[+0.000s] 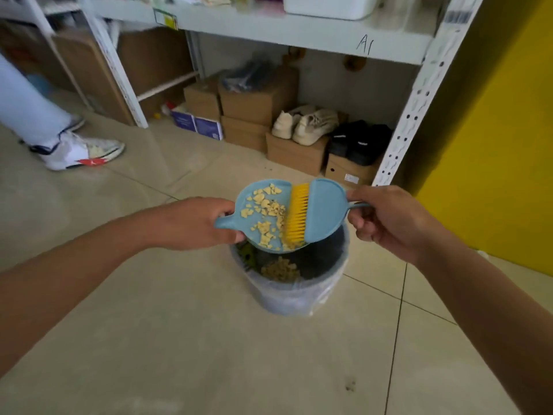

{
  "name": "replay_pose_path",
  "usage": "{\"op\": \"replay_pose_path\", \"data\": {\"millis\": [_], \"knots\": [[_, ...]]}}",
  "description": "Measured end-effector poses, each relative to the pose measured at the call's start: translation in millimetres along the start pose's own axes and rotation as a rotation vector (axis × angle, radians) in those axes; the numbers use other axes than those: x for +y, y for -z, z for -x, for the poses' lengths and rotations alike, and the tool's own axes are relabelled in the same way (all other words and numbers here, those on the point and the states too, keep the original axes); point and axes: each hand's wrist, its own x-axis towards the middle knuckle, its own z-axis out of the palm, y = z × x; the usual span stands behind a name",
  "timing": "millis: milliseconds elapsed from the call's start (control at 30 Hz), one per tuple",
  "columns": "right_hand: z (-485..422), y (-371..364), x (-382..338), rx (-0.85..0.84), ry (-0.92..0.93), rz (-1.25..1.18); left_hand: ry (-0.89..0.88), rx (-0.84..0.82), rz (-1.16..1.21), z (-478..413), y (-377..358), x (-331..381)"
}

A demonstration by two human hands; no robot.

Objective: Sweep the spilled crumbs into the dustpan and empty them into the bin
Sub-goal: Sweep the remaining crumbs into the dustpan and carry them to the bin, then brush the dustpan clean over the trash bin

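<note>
My left hand [194, 224] grips the handle of a small blue dustpan [254, 226], held over the bin. Several pale yellow crumbs [266, 211] lie scattered in the pan. My right hand [386, 217] grips the handle of a blue hand brush [323, 211], whose yellow bristles [296, 217] rest on the pan's right side against the crumbs. Below stands a grey bin [287, 295] lined with a clear plastic bag. Crumbs and dark green waste lie inside the bin.
White metal shelving [398, 136] stands behind the bin, with cardboard boxes [257, 100] and shoes [305, 124] beneath it. Another person's leg and white sneaker [77, 151] are at the left. A yellow wall [493, 145] rises at the right. The floor is beige tile.
</note>
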Motion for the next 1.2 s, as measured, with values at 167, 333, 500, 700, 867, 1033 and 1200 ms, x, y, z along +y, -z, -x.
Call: {"op": "replay_pose_path", "data": {"millis": [167,333,500,700,867,1033,1200], "knots": [[-10.5,-14.5,-14.9,0.052,0.001,0.205,0.098,-0.198,-0.128,-17.6,34.4,11.5],[-8.4,-24.8,4.8,0.102,-0.064,0.317,0.076,-0.207,-0.337,-38.5,38.0,26.4],[-15.0,-29.7,20.1,0.134,-0.102,0.431,0.056,-0.251,-0.52,-45.4,24.0,40.2],[-13.9,-32.6,24.6,0.159,-0.085,0.55,0.035,-0.142,-0.636,-43.8,11.7,54.9],[-4.3,-21.1,6.3,0.169,0.007,0.618,0.015,-0.052,-0.446,-26.8,6.3,32.5],[32.6,-19.9,-46.4,0.173,0.279,0.678,-0.015,0.176,-0.085,39.0,-12.5,13.9],[83.4,-31.3,-55.3,-0.091,0.507,0.607,-0.001,0.341,0.131,116.5,-61.7,4.9]]}}
